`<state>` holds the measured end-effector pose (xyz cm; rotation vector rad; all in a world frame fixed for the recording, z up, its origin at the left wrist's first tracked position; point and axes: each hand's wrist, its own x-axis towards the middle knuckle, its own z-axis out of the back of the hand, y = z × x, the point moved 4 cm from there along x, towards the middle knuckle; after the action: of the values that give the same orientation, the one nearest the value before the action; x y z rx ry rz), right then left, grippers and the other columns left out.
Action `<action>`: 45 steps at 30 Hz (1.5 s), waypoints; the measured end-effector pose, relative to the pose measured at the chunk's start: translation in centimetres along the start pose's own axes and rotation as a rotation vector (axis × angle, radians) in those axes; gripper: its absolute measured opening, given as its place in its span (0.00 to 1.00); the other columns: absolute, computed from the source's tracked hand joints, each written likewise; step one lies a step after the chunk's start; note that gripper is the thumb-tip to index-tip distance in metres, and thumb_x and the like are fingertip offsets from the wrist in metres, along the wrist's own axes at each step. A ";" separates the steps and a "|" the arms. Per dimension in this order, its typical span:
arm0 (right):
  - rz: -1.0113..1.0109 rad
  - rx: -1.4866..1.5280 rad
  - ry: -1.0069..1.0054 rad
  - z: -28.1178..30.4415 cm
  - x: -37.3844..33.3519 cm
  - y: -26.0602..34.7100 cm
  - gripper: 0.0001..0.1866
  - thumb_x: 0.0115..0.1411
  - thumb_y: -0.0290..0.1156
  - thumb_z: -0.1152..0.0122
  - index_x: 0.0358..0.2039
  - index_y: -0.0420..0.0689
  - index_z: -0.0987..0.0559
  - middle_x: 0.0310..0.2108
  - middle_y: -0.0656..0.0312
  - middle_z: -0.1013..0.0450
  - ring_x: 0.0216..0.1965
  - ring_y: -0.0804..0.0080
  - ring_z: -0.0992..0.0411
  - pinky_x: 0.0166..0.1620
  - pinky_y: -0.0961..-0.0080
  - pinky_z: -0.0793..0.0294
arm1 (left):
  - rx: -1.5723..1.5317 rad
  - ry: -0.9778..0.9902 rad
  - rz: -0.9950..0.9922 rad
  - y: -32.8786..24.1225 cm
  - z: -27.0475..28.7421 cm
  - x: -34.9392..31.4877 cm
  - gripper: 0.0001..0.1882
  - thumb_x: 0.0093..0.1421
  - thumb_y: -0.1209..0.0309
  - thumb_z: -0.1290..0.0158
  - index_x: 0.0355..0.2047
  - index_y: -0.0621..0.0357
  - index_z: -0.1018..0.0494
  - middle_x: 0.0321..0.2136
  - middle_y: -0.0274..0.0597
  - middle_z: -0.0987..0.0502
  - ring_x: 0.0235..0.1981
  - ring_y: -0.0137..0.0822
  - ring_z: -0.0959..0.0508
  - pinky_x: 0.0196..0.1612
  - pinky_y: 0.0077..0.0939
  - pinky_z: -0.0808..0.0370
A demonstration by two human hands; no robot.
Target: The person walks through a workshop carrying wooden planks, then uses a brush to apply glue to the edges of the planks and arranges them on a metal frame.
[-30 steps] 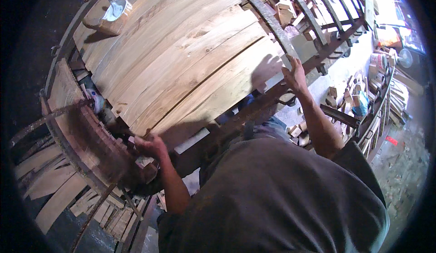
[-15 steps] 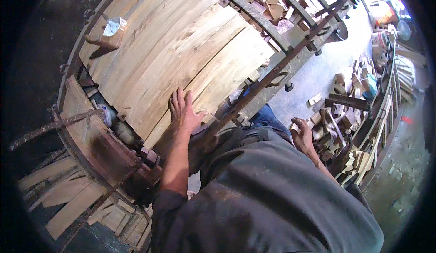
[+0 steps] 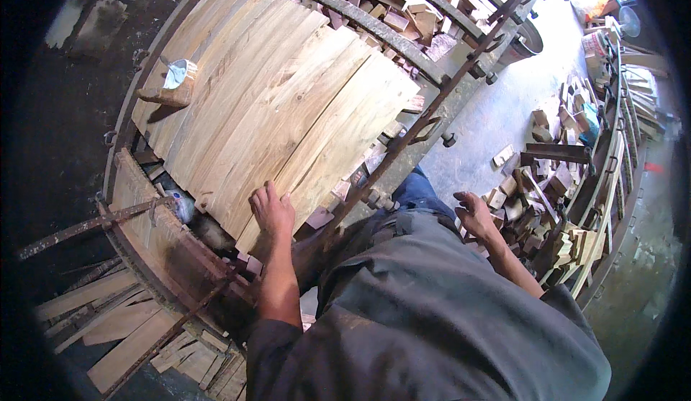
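Observation:
My left hand [image 3: 273,212] rests on the near end of a panel of pale wooden boards [image 3: 288,91] laid side by side. Its fingers lie on the wood, close to the dark seam between two boards, and it grips nothing. Off to the right of my body, my right hand [image 3: 476,217] hangs in the air with loosely bent fingers and nothing visible in them. Toward the panel's far left stands a wooden-handled tool or holder with a white cup [image 3: 180,74]; its exact kind I cannot make out.
A rusty metal bar [image 3: 425,124] with clamps runs along the panel's right side. Wood offcuts [image 3: 554,181] are heaped on the floor at right, and more lie beyond the rack. Long planks [image 3: 126,322] sit at lower left. A bucket [image 3: 529,41] stands at upper right.
My left hand's spread fingers have drawn closer together, and the hand sits slightly nearer the panel's near end. My right hand has lifted a little outward. The view has shifted slightly.

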<state>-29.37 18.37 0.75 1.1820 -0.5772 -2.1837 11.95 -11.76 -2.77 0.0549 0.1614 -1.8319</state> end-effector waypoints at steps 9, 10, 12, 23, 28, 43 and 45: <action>0.076 -0.066 0.086 -0.9 0.9 3.7 0.22 0.57 0.29 0.37 0.52 0.38 0.24 0.48 0.48 0.24 0.49 0.56 0.24 0.51 0.65 0.26 | -0.693 0.291 0.028 1.9 -0.4 -1.8 0.25 0.61 0.69 0.44 0.57 0.66 0.30 0.51 0.55 0.23 0.52 0.47 0.24 0.58 0.36 0.31; 0.059 -0.097 0.089 -1.1 0.8 4.4 0.21 0.57 0.28 0.38 0.52 0.37 0.24 0.48 0.48 0.24 0.49 0.58 0.24 0.51 0.66 0.26 | -0.797 0.361 0.087 1.1 0.4 -2.3 0.25 0.61 0.68 0.44 0.57 0.67 0.30 0.51 0.54 0.23 0.52 0.45 0.24 0.58 0.35 0.32; 0.031 -0.059 0.113 -1.5 1.0 4.1 0.20 0.57 0.27 0.40 0.51 0.37 0.23 0.47 0.49 0.24 0.48 0.58 0.24 0.51 0.67 0.27 | -0.913 0.433 0.175 0.2 1.5 -3.5 0.22 0.65 0.64 0.48 0.53 0.71 0.28 0.41 0.48 0.19 0.42 0.37 0.21 0.50 0.31 0.26; 0.488 -0.087 0.363 -4.9 3.0 20.8 0.20 0.59 0.29 0.40 0.53 0.41 0.24 0.49 0.46 0.26 0.50 0.51 0.26 0.52 0.61 0.26 | -1.604 0.694 0.323 -3.9 7.5 -4.2 0.29 0.68 0.46 0.56 0.43 0.63 0.26 0.27 0.45 0.21 0.22 0.34 0.22 0.26 0.29 0.24; 0.399 0.550 0.701 -11.1 4.4 24.9 0.29 0.61 0.29 0.38 0.62 0.41 0.33 0.51 0.51 0.26 0.49 0.63 0.27 0.50 0.68 0.26 | -1.593 0.623 0.322 -7.2 9.8 -3.2 0.27 0.69 0.49 0.55 0.45 0.63 0.25 0.30 0.43 0.21 0.27 0.34 0.21 0.30 0.30 0.23; 0.027 1.262 0.360 -4.1 7.9 22.6 0.28 0.49 0.13 0.43 0.53 0.37 0.32 0.46 0.54 0.29 0.48 0.59 0.28 0.57 0.61 0.27 | -0.629 0.179 -0.172 -11.1 12.9 -12.7 0.37 0.61 0.53 0.43 0.60 0.70 0.37 0.64 0.58 0.41 0.63 0.58 0.39 0.64 0.46 0.41; 0.078 1.227 0.303 -1.7 9.0 22.0 0.30 0.50 0.12 0.45 0.56 0.37 0.35 0.49 0.51 0.29 0.50 0.56 0.28 0.60 0.62 0.30 | -0.667 0.186 -0.052 -9.7 10.5 -14.8 0.30 0.62 0.57 0.44 0.58 0.66 0.34 0.56 0.58 0.31 0.57 0.58 0.32 0.60 0.46 0.35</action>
<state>-25.49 -4.01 8.00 1.9380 -1.8948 -1.4175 6.98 3.45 10.26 -0.2496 0.8997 -1.7395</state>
